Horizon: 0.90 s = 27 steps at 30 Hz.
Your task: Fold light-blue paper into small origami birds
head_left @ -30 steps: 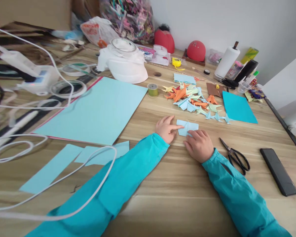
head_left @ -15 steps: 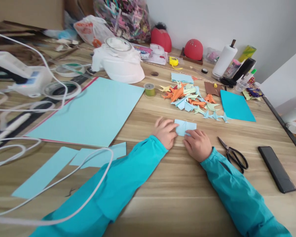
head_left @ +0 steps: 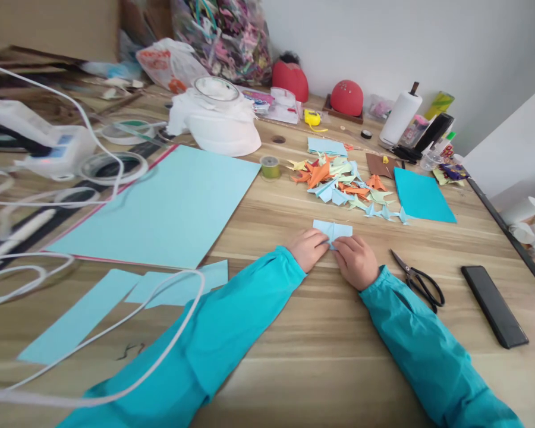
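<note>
A small light-blue sheet of paper with creases lies on the wooden table in front of me. My left hand has its fingers closed at the paper's lower left part. My right hand pinches the near edge from the other side, its fingertips close to those of the left. The fingers hide the near corners of the paper. Just beyond lies a pile of folded paper figures in orange, blue, green and yellow.
Black-handled scissors and a black phone lie to the right. Large light-blue sheets and cut strips are at left, crossed by a white cable. A thread spool and a bright blue sheet stand farther back.
My left hand has moved right and down along the paper, bringing its fingertips close to the right hand's at the near edge. The view has shifted slightly.
</note>
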Available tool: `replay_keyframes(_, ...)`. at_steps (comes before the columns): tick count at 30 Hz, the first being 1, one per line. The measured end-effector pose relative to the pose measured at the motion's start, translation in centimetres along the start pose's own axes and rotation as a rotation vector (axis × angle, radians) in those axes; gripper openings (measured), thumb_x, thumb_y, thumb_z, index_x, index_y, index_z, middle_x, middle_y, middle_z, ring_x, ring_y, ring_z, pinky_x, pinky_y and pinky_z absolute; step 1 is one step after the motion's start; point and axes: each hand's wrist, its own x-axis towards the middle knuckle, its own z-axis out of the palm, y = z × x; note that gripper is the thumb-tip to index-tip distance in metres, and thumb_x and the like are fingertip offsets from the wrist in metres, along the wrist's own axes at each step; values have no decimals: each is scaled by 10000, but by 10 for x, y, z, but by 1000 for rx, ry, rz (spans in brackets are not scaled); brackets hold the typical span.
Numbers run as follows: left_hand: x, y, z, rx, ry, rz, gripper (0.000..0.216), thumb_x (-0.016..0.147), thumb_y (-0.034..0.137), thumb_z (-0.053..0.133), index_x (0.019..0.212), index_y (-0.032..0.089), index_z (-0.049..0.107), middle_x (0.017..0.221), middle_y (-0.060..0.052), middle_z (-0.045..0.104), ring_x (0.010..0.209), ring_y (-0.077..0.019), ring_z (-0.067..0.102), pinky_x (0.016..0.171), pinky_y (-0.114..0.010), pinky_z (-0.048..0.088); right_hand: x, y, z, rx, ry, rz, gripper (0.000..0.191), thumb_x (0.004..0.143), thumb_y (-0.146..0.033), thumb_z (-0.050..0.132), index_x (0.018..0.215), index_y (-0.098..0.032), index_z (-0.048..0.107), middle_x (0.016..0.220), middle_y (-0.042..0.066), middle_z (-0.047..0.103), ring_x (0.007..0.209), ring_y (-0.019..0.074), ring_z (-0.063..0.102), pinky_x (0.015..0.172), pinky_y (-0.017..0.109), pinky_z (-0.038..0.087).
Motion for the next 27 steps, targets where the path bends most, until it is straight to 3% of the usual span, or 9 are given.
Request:
replay_keyframes(2,2,-3,3,-28,-40,18,299,910,235,392,829,166,672,855,-49,668,817,-174,557,699,-300,437,2,-1,0,-18,-2,-2,186,874,-189,479,902,-165,661,915,65,675,804,186,536,731,297,442)
replay_keyframes(8,3,-2,3,-26,-42,24,360,929,209,326,815,135,659,781,-64,635,745,-172,515,652,-304,414,6,-1,1,-119,-26,-38,184,875,-158,474,835,-181,653,876,55,665,802,182,513,710,319,374)
replay_keyframes(12,3,2,4,-44,-47,-5,324,899,187,357,780,119,651,770,-90,617,718,-183,495,638,-319,425,7,-1,3,-177,-58,-82,212,861,-87,446,797,-165,633,815,59,651,766,178,505,724,336,348)
replay_keyframes(17,3,5,7,-42,-38,-14,297,888,146,354,836,92,641,815,-115,617,730,-183,503,691,-318,457,7,1,3,-133,-44,-57,184,879,-152,464,803,-168,630,843,61,648,798,173,513,726,321,350)
replay_keyframes(22,3,7,7,28,24,-12,368,918,151,298,792,112,642,765,-94,622,708,-173,517,662,-302,456,8,3,3,-90,-17,-51,178,878,-156,466,829,-166,637,898,65,662,841,171,526,750,317,360)
replay_keyframes(27,6,7,-2,-6,82,-41,299,890,166,365,774,125,638,748,-86,624,713,-182,524,631,-318,430,9,3,3,-60,26,-62,200,878,-117,435,838,-160,626,904,58,671,854,168,534,775,313,372)
